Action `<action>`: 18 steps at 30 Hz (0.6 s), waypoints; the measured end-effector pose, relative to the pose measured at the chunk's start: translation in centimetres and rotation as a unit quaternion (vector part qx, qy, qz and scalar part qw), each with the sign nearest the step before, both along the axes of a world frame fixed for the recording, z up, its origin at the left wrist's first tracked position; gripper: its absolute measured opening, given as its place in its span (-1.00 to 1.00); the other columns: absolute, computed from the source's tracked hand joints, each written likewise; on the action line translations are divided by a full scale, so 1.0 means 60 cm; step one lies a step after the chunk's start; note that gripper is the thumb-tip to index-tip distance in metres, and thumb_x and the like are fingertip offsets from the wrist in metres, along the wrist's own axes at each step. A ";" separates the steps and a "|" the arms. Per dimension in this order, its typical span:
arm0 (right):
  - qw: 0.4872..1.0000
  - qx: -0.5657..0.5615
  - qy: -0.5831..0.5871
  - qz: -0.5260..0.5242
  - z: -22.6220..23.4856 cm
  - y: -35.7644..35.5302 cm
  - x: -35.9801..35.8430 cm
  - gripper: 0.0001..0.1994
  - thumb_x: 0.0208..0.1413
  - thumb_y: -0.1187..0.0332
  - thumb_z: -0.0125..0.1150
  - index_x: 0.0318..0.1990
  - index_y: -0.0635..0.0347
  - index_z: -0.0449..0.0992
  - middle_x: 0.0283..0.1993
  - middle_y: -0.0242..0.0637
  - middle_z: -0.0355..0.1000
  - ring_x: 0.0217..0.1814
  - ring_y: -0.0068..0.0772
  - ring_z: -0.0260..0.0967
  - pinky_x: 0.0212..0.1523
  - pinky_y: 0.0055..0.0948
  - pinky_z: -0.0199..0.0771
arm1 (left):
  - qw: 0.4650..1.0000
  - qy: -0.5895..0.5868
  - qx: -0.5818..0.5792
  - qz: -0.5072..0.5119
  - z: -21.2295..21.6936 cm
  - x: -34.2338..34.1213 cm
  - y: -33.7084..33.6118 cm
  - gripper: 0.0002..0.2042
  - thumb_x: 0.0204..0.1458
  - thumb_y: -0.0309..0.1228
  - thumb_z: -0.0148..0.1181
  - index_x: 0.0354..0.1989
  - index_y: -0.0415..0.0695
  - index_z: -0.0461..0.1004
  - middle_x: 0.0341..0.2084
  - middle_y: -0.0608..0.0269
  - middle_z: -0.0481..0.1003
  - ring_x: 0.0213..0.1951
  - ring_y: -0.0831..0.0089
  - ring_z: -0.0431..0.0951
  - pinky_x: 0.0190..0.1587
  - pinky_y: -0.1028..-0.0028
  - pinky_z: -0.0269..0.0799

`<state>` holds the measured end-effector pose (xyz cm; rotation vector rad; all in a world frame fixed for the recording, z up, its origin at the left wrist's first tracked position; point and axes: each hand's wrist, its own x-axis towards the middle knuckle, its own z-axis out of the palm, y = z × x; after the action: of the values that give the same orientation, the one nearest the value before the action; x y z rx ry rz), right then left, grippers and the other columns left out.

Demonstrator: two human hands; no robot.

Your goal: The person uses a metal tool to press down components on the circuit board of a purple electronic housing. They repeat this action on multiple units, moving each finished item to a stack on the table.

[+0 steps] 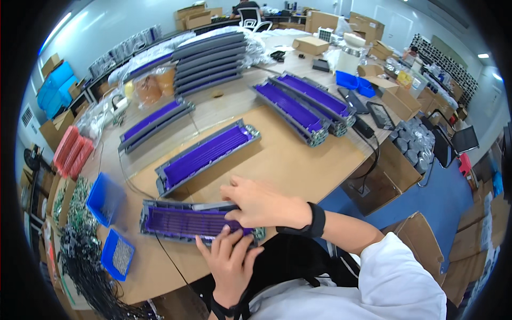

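In front of me lies a long grey trough-shaped housing [184, 223] with a purple lined inside. My left hand [229, 264] rests on its near edge towards the right end, fingers spread, fingertips on the purple lining. Over the far edge, my right hand [264, 202] is closed, thumb and fingers on either side of the end of a light grey strip [210, 206]. That strip runs along the housing's far edge; its right end is hidden under the hand. Just beyond sits a second purple-lined housing [208, 154], with small parts at its right end.
Two blue bins stand at left, one [106, 198] above another holding small metal parts [118, 255]. Black cables [80, 250] bunch beside them. More housings [293, 106] lie at the back right, others are stacked [208, 61] behind. A thin cord crosses the near tabletop.
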<state>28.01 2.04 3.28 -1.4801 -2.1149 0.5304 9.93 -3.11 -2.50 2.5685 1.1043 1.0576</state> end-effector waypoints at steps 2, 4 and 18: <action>0.999 -0.006 -0.036 -0.022 -0.004 0.000 0.003 -0.69 -0.04 0.31 0.31 -0.20 0.33 0.48 -0.22 0.09 0.44 -0.16 0.15 0.45 -0.21 -0.04 0.42 | 0.999 0.004 -0.011 -0.041 0.007 0.010 -0.018 -0.72 -0.06 -0.13 0.37 -0.27 -0.02 0.60 -0.21 0.35 0.52 0.02 0.22 0.47 0.30 -0.32 -0.29; 0.997 -0.045 -0.068 0.017 -0.020 0.000 0.008 -0.65 -0.04 0.27 0.36 -0.21 0.35 0.44 -0.22 0.10 0.44 -0.17 0.15 0.46 -0.21 -0.03 0.44 | 0.997 0.018 -0.023 -0.067 0.032 0.017 -0.038 -0.76 -0.05 -0.27 0.39 -0.24 -0.07 0.60 -0.22 0.30 0.52 0.00 0.21 0.49 0.30 -0.19 -0.08; 0.946 0.142 -0.107 -0.271 0.116 0.003 0.307 -0.75 -0.01 0.38 0.34 -0.20 0.31 0.52 -0.32 0.03 0.53 -0.30 0.00 0.52 -0.26 -0.22 0.49 | 0.988 -0.140 -0.038 0.048 0.067 -0.070 -0.002 -0.80 -0.03 -0.56 0.31 -0.18 -0.15 0.62 -0.02 -0.02 0.45 0.18 -0.09 0.33 0.20 0.06 0.26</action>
<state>46.44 2.24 10.22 -1.9015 -1.7179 -0.1395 5.73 -3.21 1.51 2.2404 1.1767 1.3230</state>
